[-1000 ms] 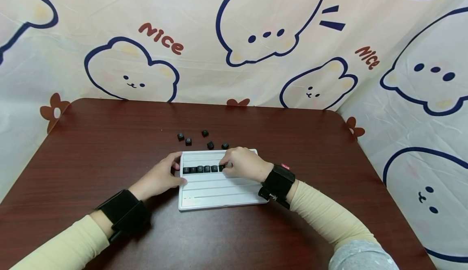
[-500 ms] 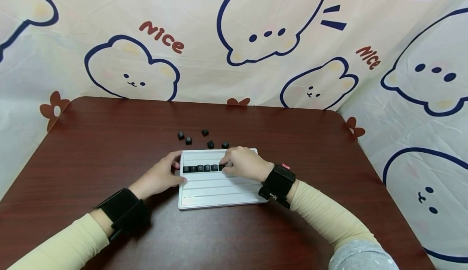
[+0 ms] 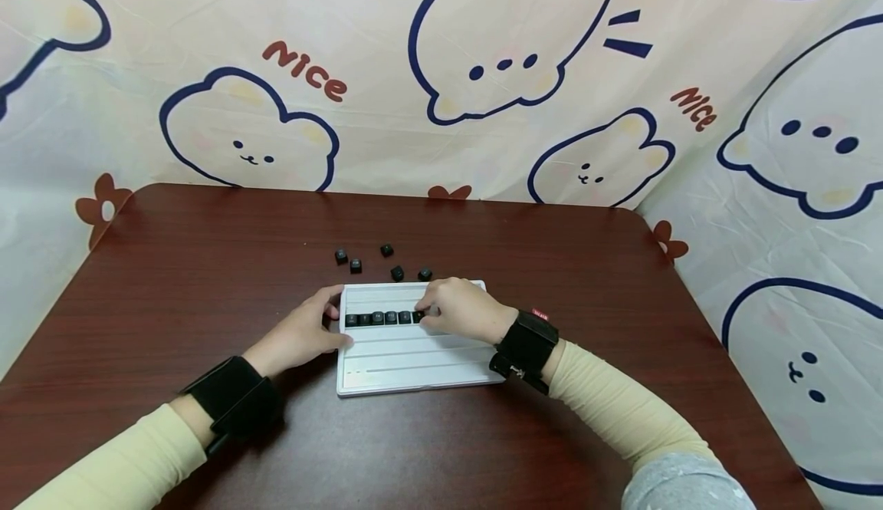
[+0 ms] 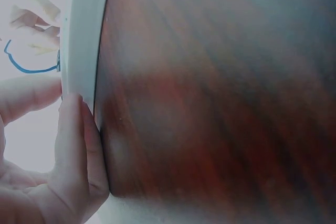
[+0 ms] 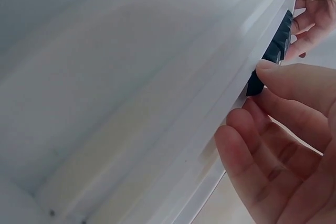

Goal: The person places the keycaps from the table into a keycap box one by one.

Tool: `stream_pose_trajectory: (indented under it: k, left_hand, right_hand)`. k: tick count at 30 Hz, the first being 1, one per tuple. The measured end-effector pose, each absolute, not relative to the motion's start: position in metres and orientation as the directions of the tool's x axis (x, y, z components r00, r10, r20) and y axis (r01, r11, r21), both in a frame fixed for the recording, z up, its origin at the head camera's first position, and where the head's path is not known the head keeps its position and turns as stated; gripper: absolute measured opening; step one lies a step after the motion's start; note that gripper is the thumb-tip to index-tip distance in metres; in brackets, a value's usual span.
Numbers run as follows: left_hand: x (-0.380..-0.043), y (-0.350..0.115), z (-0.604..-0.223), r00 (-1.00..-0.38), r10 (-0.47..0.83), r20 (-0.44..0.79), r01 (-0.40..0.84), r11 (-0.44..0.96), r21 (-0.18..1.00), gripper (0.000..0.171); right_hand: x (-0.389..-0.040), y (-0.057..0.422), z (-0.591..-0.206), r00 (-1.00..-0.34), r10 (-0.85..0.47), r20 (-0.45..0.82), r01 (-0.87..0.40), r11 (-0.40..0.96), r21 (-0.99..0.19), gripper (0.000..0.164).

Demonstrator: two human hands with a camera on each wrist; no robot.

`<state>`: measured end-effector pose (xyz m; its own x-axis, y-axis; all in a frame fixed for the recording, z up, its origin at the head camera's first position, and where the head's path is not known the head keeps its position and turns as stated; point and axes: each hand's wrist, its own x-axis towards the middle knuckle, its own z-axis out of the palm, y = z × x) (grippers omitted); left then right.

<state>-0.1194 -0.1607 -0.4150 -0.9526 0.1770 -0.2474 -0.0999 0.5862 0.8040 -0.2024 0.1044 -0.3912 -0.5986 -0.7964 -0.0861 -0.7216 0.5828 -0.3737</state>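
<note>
A white ridged board (image 3: 414,372) lies on the table, with a row of black keycaps (image 3: 378,318) along one of its upper grooves. My left hand (image 3: 303,330) holds the board's left edge, thumb on the front side and fingers against the rim, as the left wrist view also shows. My right hand (image 3: 465,310) pinches the black keycap (image 5: 255,84) at the right end of the row between thumb and index finger. In the right wrist view its other fingers (image 5: 236,145) are bent near the board's surface. The hand partly covers that keycap in the head view.
Several loose black keycaps (image 3: 355,266) lie scattered on the brown table (image 3: 241,241) just beyond the board's far edge. A printed cloth (image 3: 386,149) hangs behind the table and along its right side.
</note>
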Motion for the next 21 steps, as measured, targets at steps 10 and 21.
stream_pose_trajectory:
  k: [10,21]
  left_hand:
    - [-0.119,-0.1604,-0.4124,-0.952,0.177,-0.249,-0.101,0.586,0.804,0.087]
    - [-0.1189,-0.1595,-0.4144,-0.952,0.165,-0.259,-0.116,0.587,0.801,0.086]
  right_hand:
    - [-0.2029,0.1065,-0.3892,-0.604,-0.793,-0.085,-0.722,0.589,-0.364,0.02]
    - [-0.2041,0.1108,-0.383,-0.617,-0.784,-0.071,-0.714,0.596,-0.367,0.017]
